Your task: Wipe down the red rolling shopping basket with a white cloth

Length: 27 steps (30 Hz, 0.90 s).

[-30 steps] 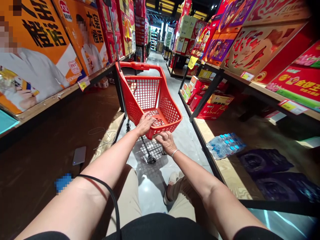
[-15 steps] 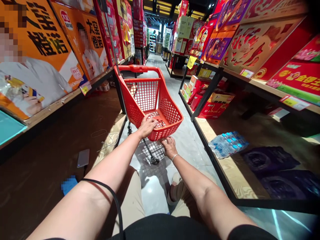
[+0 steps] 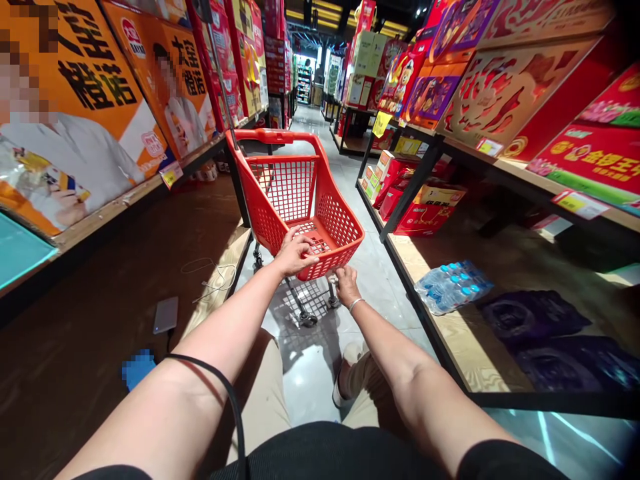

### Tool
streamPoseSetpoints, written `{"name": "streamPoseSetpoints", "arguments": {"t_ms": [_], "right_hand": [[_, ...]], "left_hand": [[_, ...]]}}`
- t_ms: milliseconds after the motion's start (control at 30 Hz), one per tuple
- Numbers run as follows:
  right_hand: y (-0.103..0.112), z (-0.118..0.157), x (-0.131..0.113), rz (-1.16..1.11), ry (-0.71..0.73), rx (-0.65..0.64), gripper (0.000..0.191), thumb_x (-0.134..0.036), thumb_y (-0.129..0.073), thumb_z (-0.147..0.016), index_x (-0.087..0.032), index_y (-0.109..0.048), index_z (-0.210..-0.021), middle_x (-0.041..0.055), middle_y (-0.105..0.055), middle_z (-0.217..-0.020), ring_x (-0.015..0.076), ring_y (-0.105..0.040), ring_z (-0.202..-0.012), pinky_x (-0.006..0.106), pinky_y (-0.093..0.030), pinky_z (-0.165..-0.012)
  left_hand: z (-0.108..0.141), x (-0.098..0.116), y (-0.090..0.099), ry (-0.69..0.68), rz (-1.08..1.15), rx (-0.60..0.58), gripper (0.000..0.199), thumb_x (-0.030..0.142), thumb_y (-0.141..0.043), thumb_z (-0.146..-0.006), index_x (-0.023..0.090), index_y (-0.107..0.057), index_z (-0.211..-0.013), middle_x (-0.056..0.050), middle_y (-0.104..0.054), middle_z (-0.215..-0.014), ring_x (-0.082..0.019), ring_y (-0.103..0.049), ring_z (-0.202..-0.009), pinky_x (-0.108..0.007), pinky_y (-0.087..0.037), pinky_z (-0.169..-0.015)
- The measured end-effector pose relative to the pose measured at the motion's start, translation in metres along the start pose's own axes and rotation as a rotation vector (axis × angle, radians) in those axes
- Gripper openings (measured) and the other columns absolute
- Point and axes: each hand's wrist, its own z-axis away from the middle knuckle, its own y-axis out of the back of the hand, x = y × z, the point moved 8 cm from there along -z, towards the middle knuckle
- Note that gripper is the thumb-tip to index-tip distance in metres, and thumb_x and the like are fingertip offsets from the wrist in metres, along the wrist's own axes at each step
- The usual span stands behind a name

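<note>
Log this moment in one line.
left hand: on cart basket; right hand: near basket bottom, contact unclear; bottled water: lower right shelf

person's left arm (image 3: 200, 347) and right arm (image 3: 400, 360) reach forward, elbows slightly bent; left hand (image 3: 296, 253) palm down, fingers partly bent; right hand (image 3: 347, 287) lower, fingers curled.

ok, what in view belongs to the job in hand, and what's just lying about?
In the job:
red shopping cart
left hand, on its near end
right hand, below its near end; contact unclear

Just about:
bottle pack, at right
purple packages beside it
orange boxes, at left
</note>
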Motion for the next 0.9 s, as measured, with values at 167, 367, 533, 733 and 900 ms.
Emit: {"name": "streamPoseSetpoints", "arguments": {"t_ms": [167, 367, 533, 733, 900], "right_hand": [[0.056, -0.021, 0.012, -0.004, -0.042, 0.139, 0.048, -0.007, -0.044, -0.080, -0.020, -0.061, -0.123, 0.0129, -0.050, -0.132, 0.0287, -0.041, -0.129, 0.047, -0.032, -0.110], [0.104, -0.053, 0.012, 0.021, -0.089, 0.340, 0.055, -0.012, -0.044, -0.080, -0.019, -0.054, -0.134, 0.0167, -0.040, -0.140, 0.0298, -0.036, -0.134, 0.048, -0.031, -0.111], [0.011, -0.014, -0.002, 0.029, -0.145, 0.014, 0.054, -0.010, -0.048, -0.075, -0.017, -0.053, -0.129, 0.0156, -0.050, -0.130, 0.0297, -0.045, -0.124, 0.042, -0.040, -0.104], [0.032, -0.003, -0.019, 0.031, -0.055, 0.060, 0.043, -0.011, -0.048, -0.080, -0.025, -0.061, -0.118, 0.0108, -0.055, -0.130, 0.0285, -0.046, -0.126, 0.041, -0.039, -0.106], [0.106, -0.048, -0.037, 0.121, 0.111, 0.136, 0.046, -0.019, -0.050, -0.089, -0.025, -0.060, -0.133, 0.0096, -0.048, -0.145, 0.0281, -0.037, -0.135, 0.043, -0.035, -0.107]], "left_hand": [[0.005, -0.004, 0.008, -0.015, 0.016, 0.014, 0.024, 0.042, -0.075, -0.077, 0.022, -0.068, -0.067, -0.008, -0.070, -0.111, -0.036, -0.028, -0.146, -0.059, -0.015, -0.128], [0.012, -0.010, 0.020, -0.007, 0.031, 0.018, 0.026, 0.042, -0.076, -0.075, 0.021, -0.066, -0.062, -0.007, -0.071, -0.106, -0.035, -0.035, -0.142, -0.059, -0.017, -0.128], [0.017, -0.008, 0.024, 0.001, 0.033, 0.021, 0.031, 0.046, -0.076, -0.075, 0.021, -0.064, -0.061, -0.007, -0.072, -0.106, -0.035, -0.035, -0.141, -0.059, -0.017, -0.127], [0.020, -0.016, 0.030, -0.018, 0.029, 0.004, 0.031, 0.047, -0.072, -0.079, 0.022, -0.064, -0.062, -0.007, -0.072, -0.104, -0.033, -0.037, -0.140, -0.060, -0.018, -0.126], [0.021, -0.020, 0.030, -0.043, 0.025, -0.016, 0.033, 0.047, -0.072, -0.078, 0.022, -0.063, -0.060, -0.007, -0.073, -0.101, -0.034, -0.036, -0.140, -0.058, -0.016, -0.127]]}}
